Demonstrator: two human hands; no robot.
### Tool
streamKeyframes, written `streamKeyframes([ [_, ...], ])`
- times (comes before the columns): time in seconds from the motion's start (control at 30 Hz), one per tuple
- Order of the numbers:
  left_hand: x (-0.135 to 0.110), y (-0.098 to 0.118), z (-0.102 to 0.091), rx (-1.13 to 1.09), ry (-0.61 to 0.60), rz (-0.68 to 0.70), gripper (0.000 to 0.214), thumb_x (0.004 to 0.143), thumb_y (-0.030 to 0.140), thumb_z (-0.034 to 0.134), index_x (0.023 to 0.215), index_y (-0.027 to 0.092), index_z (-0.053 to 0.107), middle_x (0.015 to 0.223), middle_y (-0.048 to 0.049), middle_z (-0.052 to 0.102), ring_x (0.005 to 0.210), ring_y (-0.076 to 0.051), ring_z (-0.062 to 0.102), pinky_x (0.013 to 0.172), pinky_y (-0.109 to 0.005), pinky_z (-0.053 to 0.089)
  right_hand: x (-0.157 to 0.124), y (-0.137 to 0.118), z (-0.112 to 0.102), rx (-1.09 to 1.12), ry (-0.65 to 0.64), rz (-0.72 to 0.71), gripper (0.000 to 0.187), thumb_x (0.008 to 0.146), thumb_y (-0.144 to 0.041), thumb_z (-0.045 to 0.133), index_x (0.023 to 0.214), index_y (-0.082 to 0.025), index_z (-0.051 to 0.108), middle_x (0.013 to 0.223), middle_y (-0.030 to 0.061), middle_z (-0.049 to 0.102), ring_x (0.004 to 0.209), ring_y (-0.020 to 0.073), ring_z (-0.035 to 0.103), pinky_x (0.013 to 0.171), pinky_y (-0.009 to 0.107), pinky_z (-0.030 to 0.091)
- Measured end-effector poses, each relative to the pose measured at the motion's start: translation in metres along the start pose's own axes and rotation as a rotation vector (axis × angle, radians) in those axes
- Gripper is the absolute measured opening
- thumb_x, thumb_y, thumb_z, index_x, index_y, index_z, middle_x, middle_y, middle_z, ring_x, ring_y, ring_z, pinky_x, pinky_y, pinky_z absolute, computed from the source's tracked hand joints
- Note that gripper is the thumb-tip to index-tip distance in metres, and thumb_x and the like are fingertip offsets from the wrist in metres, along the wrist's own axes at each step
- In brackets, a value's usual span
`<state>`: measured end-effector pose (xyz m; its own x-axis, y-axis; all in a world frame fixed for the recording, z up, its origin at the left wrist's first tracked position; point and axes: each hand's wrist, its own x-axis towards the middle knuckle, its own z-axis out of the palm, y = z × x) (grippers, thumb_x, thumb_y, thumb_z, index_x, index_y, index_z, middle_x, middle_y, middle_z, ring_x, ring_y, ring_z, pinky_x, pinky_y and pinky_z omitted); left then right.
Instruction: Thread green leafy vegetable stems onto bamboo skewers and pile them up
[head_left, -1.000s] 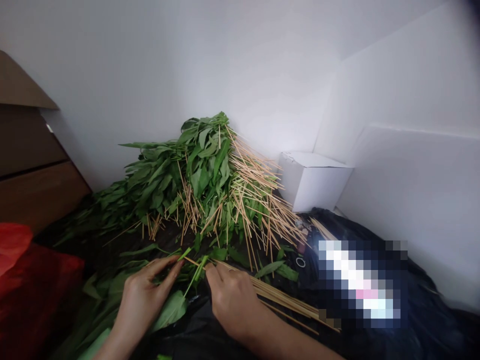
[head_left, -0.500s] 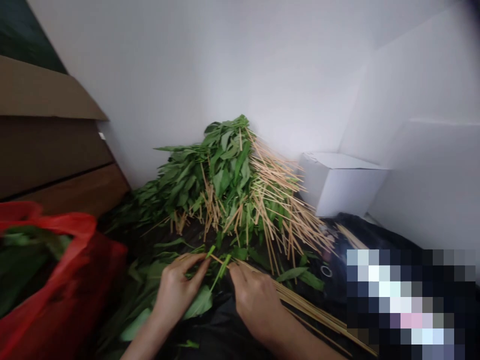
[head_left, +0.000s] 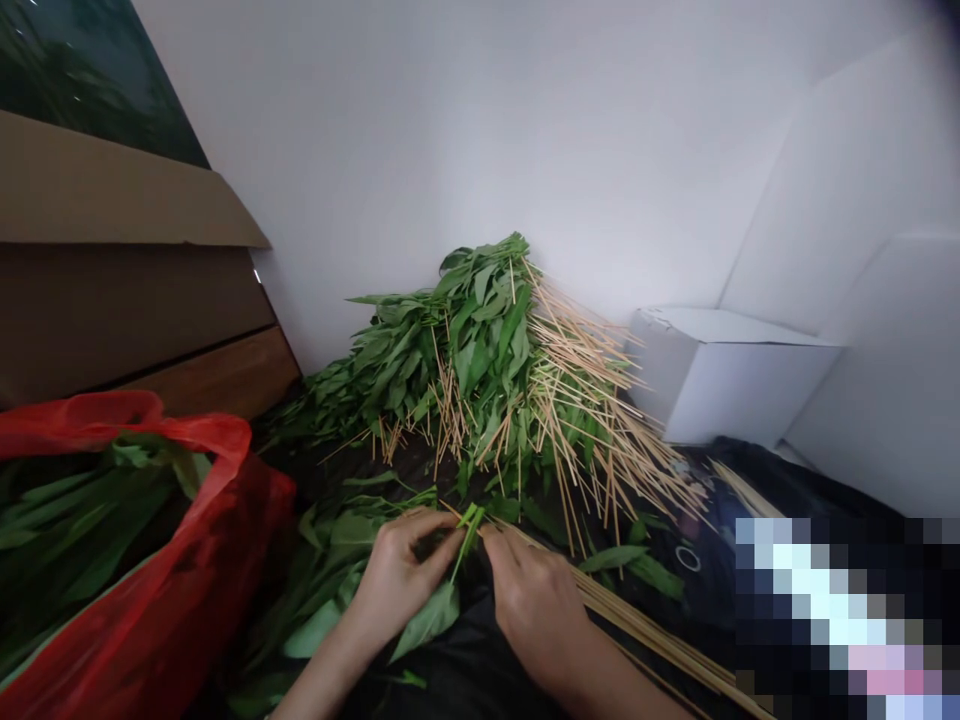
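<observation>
My left hand [head_left: 401, 580] pinches a green leafy stalk [head_left: 431, 610] at the lower middle, its leaf hanging below the fingers. My right hand [head_left: 536, 605] is closed on a bundle of thin bamboo skewers [head_left: 645, 630] that runs off to the lower right; its fingertips hold one skewer against the stalk's cut end [head_left: 471, 520]. The two hands almost touch. Just behind them rises a big heap of skewered green leaves [head_left: 487, 380], sticks pointing down and to the right.
A red plastic bag [head_left: 142, 610] full of loose greens stands at the left. Black plastic sheeting [head_left: 465, 680] covers the surface. A white box [head_left: 724, 375] sits at the right by the white wall. Brown cardboard [head_left: 120, 290] leans at the left.
The view has swung left, bringing the red bag of greens into sight. Both hands keep their grip and have closed in on each other at the stalk's end.
</observation>
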<state>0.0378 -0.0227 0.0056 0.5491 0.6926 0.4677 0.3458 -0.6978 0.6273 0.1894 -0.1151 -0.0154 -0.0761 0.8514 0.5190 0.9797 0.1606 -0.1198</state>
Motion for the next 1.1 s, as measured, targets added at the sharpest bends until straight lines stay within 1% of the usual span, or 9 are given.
streamKeyframes([
  [0.13, 0.004, 0.006, -0.005, -0.247, -0.103, -0.157, 0.025, 0.084, 0.034, 0.057, 0.097, 0.018, 0.071, 0.092, -0.0057, 0.072, 0.087, -0.021, 0.064, 0.078, -0.029, 0.050, -0.001, 0.001, 0.000, 0.000, 0.086, -0.048, 0.039, 0.081, -0.003, 0.042, 0.118, -0.011, 0.052, 0.088, 0.0079, 0.065, 0.082, 0.0178, 0.064, 0.077, 0.027, 0.049],
  [0.23, 0.005, 0.008, -0.004, -0.422, -0.126, -0.247, 0.027, 0.084, 0.037, 0.056, 0.093, 0.016, 0.072, 0.086, -0.0050, 0.072, 0.083, -0.021, 0.063, 0.075, -0.027, 0.049, -0.002, 0.001, 0.000, 0.004, 0.096, -0.078, 0.041, 0.081, -0.002, 0.042, 0.120, -0.010, 0.051, 0.088, 0.0083, 0.065, 0.081, 0.0184, 0.064, 0.078, 0.028, 0.049],
  [0.37, 0.007, 0.003, -0.005, -0.488, -0.041, -0.346, 0.028, 0.077, 0.040, 0.064, 0.073, 0.013, 0.071, 0.068, -0.0029, 0.067, 0.065, -0.016, 0.058, 0.062, -0.024, 0.045, -0.001, 0.001, -0.001, 0.026, 0.097, -0.079, 0.040, 0.079, 0.000, 0.042, 0.116, -0.011, 0.055, 0.086, 0.0079, 0.065, 0.079, 0.0189, 0.064, 0.076, 0.029, 0.050],
  [0.47, 0.008, -0.001, -0.007, -0.519, 0.026, -0.389, 0.027, 0.074, 0.040, 0.067, 0.070, 0.013, 0.070, 0.065, -0.0014, 0.066, 0.061, -0.013, 0.056, 0.061, -0.022, 0.043, -0.001, 0.002, -0.001, 0.035, 0.115, -0.072, 0.041, 0.077, 0.002, 0.040, 0.112, -0.011, 0.057, 0.084, 0.0083, 0.066, 0.078, 0.0191, 0.064, 0.074, 0.029, 0.051],
  [0.67, 0.007, 0.000, -0.006, -0.575, -0.033, -0.409, 0.029, 0.073, 0.041, 0.068, 0.068, 0.013, 0.071, 0.066, -0.0024, 0.067, 0.062, -0.013, 0.056, 0.063, -0.023, 0.042, -0.005, 0.003, 0.000, 0.018, 0.169, -0.112, 0.042, 0.074, 0.002, 0.039, 0.110, -0.008, 0.059, 0.085, 0.0098, 0.067, 0.079, 0.0198, 0.065, 0.072, 0.029, 0.051],
  [0.8, 0.005, 0.000, -0.001, -0.613, -0.071, -0.403, 0.030, 0.075, 0.041, 0.068, 0.065, 0.013, 0.070, 0.065, -0.0029, 0.067, 0.061, -0.013, 0.057, 0.063, -0.023, 0.044, -0.006, 0.003, 0.002, 0.005, 0.171, -0.112, 0.042, 0.074, 0.002, 0.039, 0.109, -0.010, 0.059, 0.081, 0.0079, 0.066, 0.071, 0.0174, 0.064, 0.068, 0.027, 0.050],
  [0.97, 0.001, -0.002, 0.005, -0.611, -0.146, -0.366, 0.029, 0.073, 0.042, 0.069, 0.071, 0.013, 0.071, 0.066, -0.0035, 0.069, 0.061, -0.015, 0.060, 0.063, -0.025, 0.046, -0.004, 0.001, 0.004, 0.010, 0.176, -0.120, 0.036, 0.079, -0.001, 0.039, 0.108, -0.011, 0.057, 0.075, 0.0050, 0.063, 0.061, 0.0157, 0.061, 0.060, 0.026, 0.047],
  [1.03, 0.002, -0.002, 0.000, -0.557, -0.117, -0.317, 0.035, 0.075, 0.047, 0.065, 0.070, 0.013, 0.072, 0.068, -0.0049, 0.071, 0.064, -0.017, 0.062, 0.065, -0.026, 0.047, -0.003, 0.001, 0.001, 0.007, 0.177, -0.129, 0.037, 0.080, -0.001, 0.038, 0.110, -0.011, 0.056, 0.076, 0.0048, 0.063, 0.062, 0.0154, 0.060, 0.061, 0.026, 0.045],
  [1.1, 0.004, -0.002, -0.010, -0.496, -0.006, -0.290, 0.044, 0.082, 0.052, 0.053, 0.072, 0.014, 0.072, 0.072, -0.0073, 0.072, 0.070, -0.020, 0.064, 0.070, -0.030, 0.049, -0.001, 0.004, -0.004, -0.019, 0.215, -0.132, 0.037, 0.082, -0.001, 0.035, 0.112, -0.012, 0.054, 0.077, 0.0046, 0.062, 0.061, 0.0150, 0.058, 0.059, 0.027, 0.042],
])
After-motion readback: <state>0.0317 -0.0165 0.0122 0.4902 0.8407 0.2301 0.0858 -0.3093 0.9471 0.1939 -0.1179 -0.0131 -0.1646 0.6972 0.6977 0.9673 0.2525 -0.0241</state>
